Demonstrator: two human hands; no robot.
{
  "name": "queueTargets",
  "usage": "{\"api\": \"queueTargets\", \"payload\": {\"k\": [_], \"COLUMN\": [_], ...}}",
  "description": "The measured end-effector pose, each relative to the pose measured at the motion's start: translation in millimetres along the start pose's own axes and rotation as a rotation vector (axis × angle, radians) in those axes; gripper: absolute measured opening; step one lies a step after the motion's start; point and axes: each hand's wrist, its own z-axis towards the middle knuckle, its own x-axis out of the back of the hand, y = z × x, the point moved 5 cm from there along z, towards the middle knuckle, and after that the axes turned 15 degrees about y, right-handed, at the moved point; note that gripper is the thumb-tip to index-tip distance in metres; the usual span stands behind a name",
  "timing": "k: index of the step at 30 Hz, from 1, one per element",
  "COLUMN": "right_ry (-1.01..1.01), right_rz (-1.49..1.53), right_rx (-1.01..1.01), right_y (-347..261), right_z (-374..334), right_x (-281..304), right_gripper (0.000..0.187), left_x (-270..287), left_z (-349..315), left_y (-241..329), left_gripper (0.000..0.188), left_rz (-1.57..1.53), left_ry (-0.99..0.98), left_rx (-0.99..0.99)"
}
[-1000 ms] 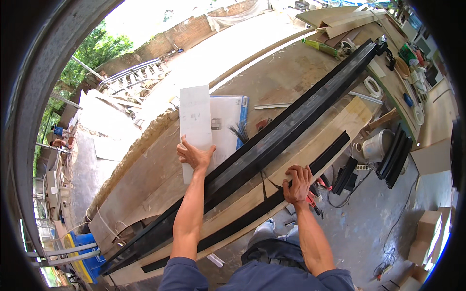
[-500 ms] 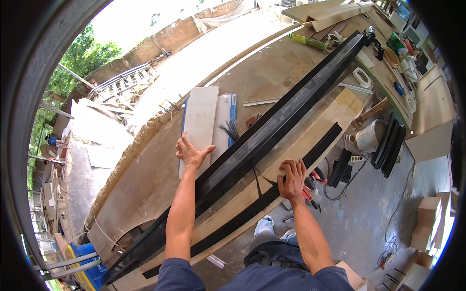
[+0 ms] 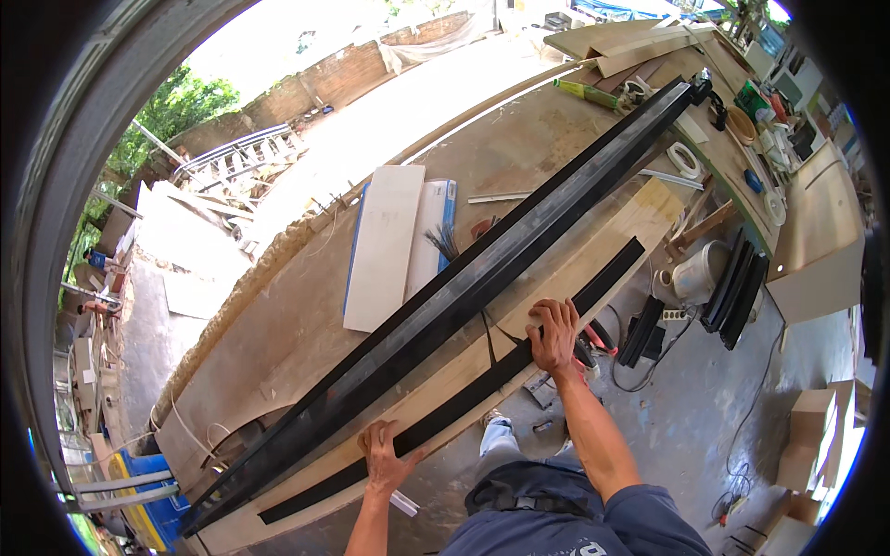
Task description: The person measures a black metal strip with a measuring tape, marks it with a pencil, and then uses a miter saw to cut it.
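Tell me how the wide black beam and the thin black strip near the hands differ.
The black beam is wider, thicker and longer; the black strip is flat, narrow and shorter. The beam lies untouched mid-table; the strip runs along the near edge under the left hand and right hand. Both are black, long and parallel.

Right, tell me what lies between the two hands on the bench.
In the head view, the narrow black strip runs from the left hand up to the right hand, both resting on it, with pale wooden board alongside it.
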Motion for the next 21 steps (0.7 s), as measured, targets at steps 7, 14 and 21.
{"api": "queueTargets", "payload": {"k": [7, 14, 21], "right_ry": [-0.022, -0.082, -0.104], "right_rz": [0.068, 0.116, 0.233], "right_rx": [0.022, 0.071, 0.166], "right_y": [6.1, 10.8, 33.2], "right_z": [-1.6, -2.5, -11.1], "right_x": [3.8, 17.1, 84.8], "right_gripper": [0.028, 0.022, 0.029], "left_x": [9.6, 29.4, 70.6], "left_z": [-40.8, -54.3, -82.6], "left_y": [-36.5, -16.4, 71.2], "left_gripper": [0.063, 0.055, 0.055], "left_rz": [0.112, 0.115, 0.334], "left_ry": [-0.102, -0.04, 0.04], "left_rx": [0.031, 0.07, 0.024]}}
